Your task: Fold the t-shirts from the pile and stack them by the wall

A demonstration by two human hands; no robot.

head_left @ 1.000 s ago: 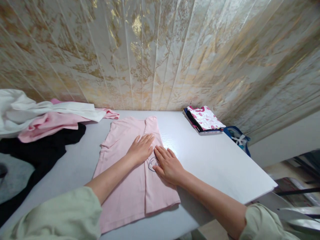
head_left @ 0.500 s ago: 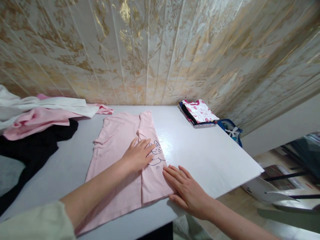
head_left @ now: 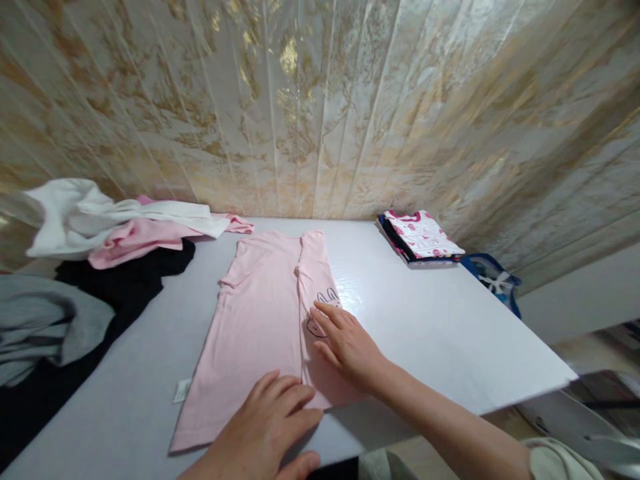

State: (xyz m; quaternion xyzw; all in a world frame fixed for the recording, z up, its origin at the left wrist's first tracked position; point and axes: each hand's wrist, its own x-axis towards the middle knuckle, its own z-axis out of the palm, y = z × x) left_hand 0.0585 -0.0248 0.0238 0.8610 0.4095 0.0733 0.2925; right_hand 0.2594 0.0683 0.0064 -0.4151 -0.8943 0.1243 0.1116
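A pink T-shirt (head_left: 260, 320) lies on the white table, its right side folded inward so that part of a rabbit drawing faces up. Resting over that drawing is my right hand (head_left: 347, 343), fingers stretched out on the folded strip. My left hand (head_left: 273, 427) is at the shirt's lower hem, fingers extended and spread a little, touching the cloth near the fold's edge. A small white label (head_left: 181, 391) sticks out from the shirt's left side. Neither hand grips anything.
On the left is a loose heap of white, pink, black and grey clothes (head_left: 125, 233). A stack of folded clothes (head_left: 423, 235) sits at the table's back right, beside a blue-edged bag (head_left: 493, 277). A patterned curtain (head_left: 300, 113) hangs behind the white table (head_left: 430, 333).
My left hand has drawn back from the rabbit drawing to the lower hem. My right hand has moved from the fold's outer edge onto the drawing. The view has shifted left.
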